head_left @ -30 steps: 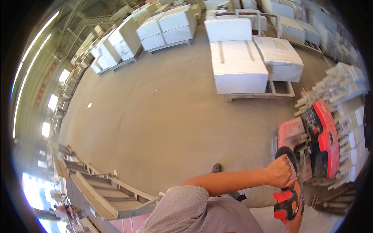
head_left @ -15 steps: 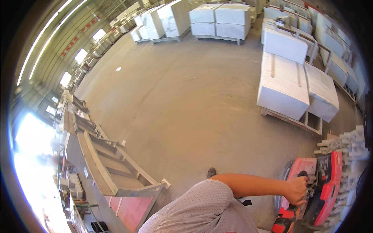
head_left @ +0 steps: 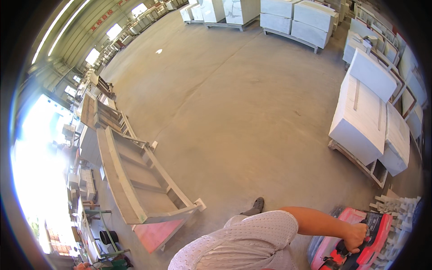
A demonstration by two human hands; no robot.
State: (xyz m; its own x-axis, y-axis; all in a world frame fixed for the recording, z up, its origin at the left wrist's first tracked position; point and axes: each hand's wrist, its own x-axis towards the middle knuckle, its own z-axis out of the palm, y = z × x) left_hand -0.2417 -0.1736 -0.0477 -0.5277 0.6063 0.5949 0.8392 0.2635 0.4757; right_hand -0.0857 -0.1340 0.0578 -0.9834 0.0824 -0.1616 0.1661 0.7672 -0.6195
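Right hand [head_left: 357, 236] clenched, fingers wrapped round the black handle [head_left: 345, 248] of a red powered pallet truck [head_left: 355, 245] at the lower right edge, beside a stack of pale broken stone pieces [head_left: 398, 211]. Left hand out of view. Likely a heavy machine: rigid red casing over a solid body, not to be lifted, only steered by the handle, where the grip looks firm and rubbery. Smooth grey concrete floor [head_left: 252, 112], dusty, hard, good for rolling. Large white stone blocks [head_left: 362, 112] on a wooden pallet [head_left: 355, 162] to the right, square-edged, dense, surely very heavy yet liable to chip at the corners. More blocks [head_left: 292, 18] on pallets at the far end. Long pale wooden frames [head_left: 135, 175] lying to the left, slatted and stiff. White textured sleeve [head_left: 252, 238] at the bottom; dark shoe [head_left: 257, 204] on the floor.
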